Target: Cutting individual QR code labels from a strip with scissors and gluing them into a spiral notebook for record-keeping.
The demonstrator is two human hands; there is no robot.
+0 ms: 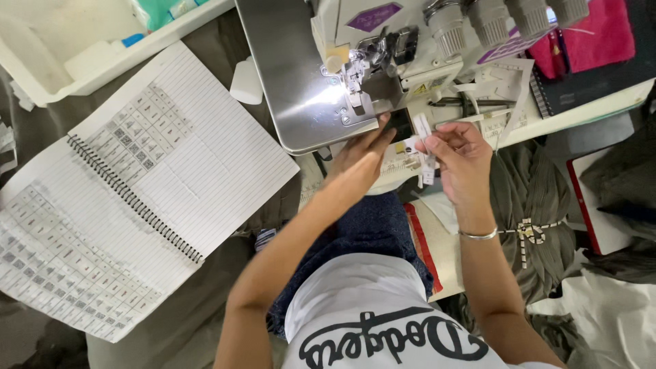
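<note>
A small white label strip (425, 147) was held pinched between the fingers of the right hand (459, 160), just in front of the serger sewing machine (383, 55) at the front edge of the white worktop (588, 109). The left hand (359, 160) was stretched flat towards the machine, its fingertips touching a dark piece just below the presser foot (355, 78); whether anything was gripped by it could not be told. The two hands were kept close together but not touching. A risk was judged to lie chiefly in the nearness of the left fingertips to the needle and knife area: if the machine were started while they rested there, they could be caught or cut. The strip, being narrow and light, could be fed in crooked or dropped if the pinch were loosened, and it might then be lost among the grey fabric (533, 198) heaped below the right side of the worktop. Loose threads near the tension dials (492, 17) could be snagged by a careless wrist. The open spiral notebook (123, 198), lying on the fabric-covered surface to the left, with rows of small labels stuck to its pages, was set well apart from the hands and was judged unlikely to be disturbed.
</note>
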